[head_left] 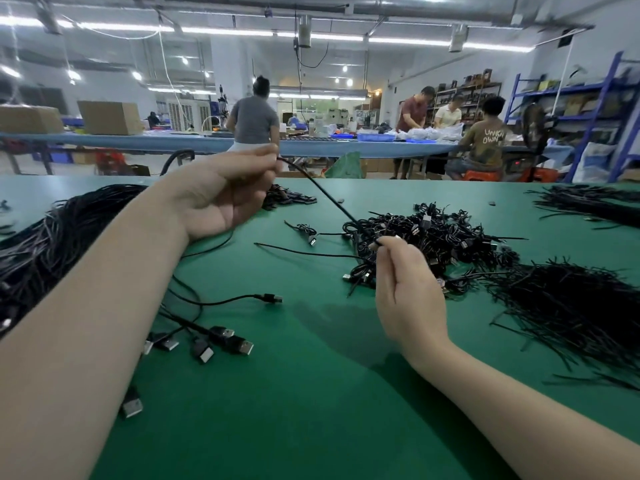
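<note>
Nearest, at the bottom of the frame, two bare forearms reach over the flat green work table (311,393). The left hand (221,192), raised at centre left, pinches the upper end of a thin black cable (325,195). The right hand (405,289), at centre right, pinches the same cable lower down, against the heap of coiled black USB leads (450,233); loose black USB plugs (221,341) lie lower left.

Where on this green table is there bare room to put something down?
Best: bare mat between the forearms, bordered by USB plugs at left and wire pile at right. A thin strip runs along the far edge. Crowded: coiled cables by the held cable, and the cable bundle far left.
</note>
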{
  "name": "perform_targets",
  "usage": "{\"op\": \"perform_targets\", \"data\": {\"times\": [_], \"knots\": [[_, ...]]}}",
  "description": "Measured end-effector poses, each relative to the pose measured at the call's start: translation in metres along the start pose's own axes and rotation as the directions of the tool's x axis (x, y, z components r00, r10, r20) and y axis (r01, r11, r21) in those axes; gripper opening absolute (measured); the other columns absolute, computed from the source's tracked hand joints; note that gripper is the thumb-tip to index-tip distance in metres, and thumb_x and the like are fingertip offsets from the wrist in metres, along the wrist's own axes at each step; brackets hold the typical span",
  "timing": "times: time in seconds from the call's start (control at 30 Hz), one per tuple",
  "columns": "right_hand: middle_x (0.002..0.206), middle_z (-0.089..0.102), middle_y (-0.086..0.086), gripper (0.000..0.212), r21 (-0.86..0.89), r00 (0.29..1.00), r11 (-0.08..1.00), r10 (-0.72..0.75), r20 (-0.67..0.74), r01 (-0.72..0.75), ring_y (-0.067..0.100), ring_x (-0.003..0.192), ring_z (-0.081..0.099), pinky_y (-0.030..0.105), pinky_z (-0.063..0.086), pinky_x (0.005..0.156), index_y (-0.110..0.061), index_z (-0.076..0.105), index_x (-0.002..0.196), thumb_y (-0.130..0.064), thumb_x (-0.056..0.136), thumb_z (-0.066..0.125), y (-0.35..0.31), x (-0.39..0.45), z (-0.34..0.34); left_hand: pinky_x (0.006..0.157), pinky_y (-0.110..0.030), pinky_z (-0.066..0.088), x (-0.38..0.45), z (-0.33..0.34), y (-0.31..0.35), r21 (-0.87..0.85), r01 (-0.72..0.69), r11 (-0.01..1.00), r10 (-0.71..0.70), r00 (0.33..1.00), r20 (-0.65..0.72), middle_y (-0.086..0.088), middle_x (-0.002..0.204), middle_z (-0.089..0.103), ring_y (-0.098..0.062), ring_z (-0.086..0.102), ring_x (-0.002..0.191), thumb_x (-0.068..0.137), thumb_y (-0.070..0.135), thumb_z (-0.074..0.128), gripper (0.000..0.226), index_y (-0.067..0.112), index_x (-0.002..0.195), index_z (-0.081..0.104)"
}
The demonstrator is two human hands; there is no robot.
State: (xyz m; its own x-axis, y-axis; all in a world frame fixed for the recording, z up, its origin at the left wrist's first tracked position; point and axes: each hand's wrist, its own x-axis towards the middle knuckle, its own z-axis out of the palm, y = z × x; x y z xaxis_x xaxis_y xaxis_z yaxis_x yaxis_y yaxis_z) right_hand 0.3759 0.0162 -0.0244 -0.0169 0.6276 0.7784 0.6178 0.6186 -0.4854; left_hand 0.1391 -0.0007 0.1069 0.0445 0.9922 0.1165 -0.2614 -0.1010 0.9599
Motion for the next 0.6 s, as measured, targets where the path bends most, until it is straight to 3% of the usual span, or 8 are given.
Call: {"op": "perform_targets", "data": {"times": [0.1, 0.27, 0.4, 0.5, 0.6], "knots": [[0.092, 0.068, 0.002, 0.033, 0.007, 0.988, 0.988, -0.152, 0.028, 0.151, 0.025, 0.074, 0.063, 0.04, 0.053, 0.059, -0.012, 0.065, 0.107, -0.031, 0.1, 0.04, -0.008, -0.006, -0.002, 0.047, -0.018, 0.053, 0.003, 0.013, -0.009, -0.317, 0.018, 0.948, -0.019, 1.0, -0.003, 0.002, 0.076, 0.074, -0.004, 0.069, 0.063, 0.071, 0.016, 0.076, 0.017, 0.014, 0.086, 0.071], [0.094, 0.07, 0.001, 0.037, 0.054, 0.958, 0.966, -0.257, 0.123, 0.252, 0.02, 0.081, 0.065, 0.037, 0.053, 0.058, -0.009, 0.067, 0.105, -0.031, 0.097, 0.038, -0.019, -0.013, -0.001, 0.056, -0.02, 0.056, 0.002, 0.033, -0.02, -0.472, -0.021, 0.881, 0.027, 1.0, 0.006, 0.002, 0.077, 0.073, -0.006, 0.07, 0.068, 0.067, 0.016, 0.077, 0.02, 0.011, 0.086, 0.071], [0.092, 0.069, 0.003, 0.033, 0.06, 0.913, 0.94, -0.34, 0.226, 0.335, 0.028, 0.069, 0.064, 0.039, 0.052, 0.055, -0.011, 0.067, 0.106, -0.029, 0.097, 0.042, -0.021, -0.014, -0.001, 0.06, -0.016, 0.051, 0.002, 0.041, -0.02, -0.392, -0.009, 0.92, 0.01, 1.0, 0.002, 0.007, 0.067, 0.062, -0.004, 0.058, 0.059, 0.081, 0.028, 0.07, 0.01, 0.018, 0.078, 0.07], [0.084, 0.066, 0.004, 0.035, 0.04, 0.855, 0.903, -0.42, 0.304, 0.429, 0.032, 0.054, 0.057, 0.037, 0.049, 0.047, -0.011, 0.068, 0.107, -0.029, 0.096, 0.04, -0.022, -0.015, 0.0, 0.063, -0.019, 0.045, 0.001, 0.046, -0.024, -0.207, 0.045, 0.977, -0.042, 0.999, 0.02, 0.006, 0.069, 0.055, -0.008, 0.051, 0.06, 0.092, 0.035, 0.055, 0.024, 0.023, 0.078, 0.071], [0.092, 0.065, 0.001, 0.03, 0.022, 0.823, 0.916, -0.369, 0.432, 0.4, 0.03, 0.068, 0.062, 0.037, 0.05, 0.057, -0.017, 0.063, 0.114, -0.031, 0.099, 0.041, -0.02, -0.016, 0.001, 0.063, -0.023, 0.049, -0.002, 0.046, -0.021, -0.227, 0.102, 0.969, -0.092, 0.994, 0.056, 0.008, 0.067, 0.059, -0.008, 0.058, 0.058, 0.094, 0.034, 0.053, 0.031, 0.023, 0.067, 0.064]]}}
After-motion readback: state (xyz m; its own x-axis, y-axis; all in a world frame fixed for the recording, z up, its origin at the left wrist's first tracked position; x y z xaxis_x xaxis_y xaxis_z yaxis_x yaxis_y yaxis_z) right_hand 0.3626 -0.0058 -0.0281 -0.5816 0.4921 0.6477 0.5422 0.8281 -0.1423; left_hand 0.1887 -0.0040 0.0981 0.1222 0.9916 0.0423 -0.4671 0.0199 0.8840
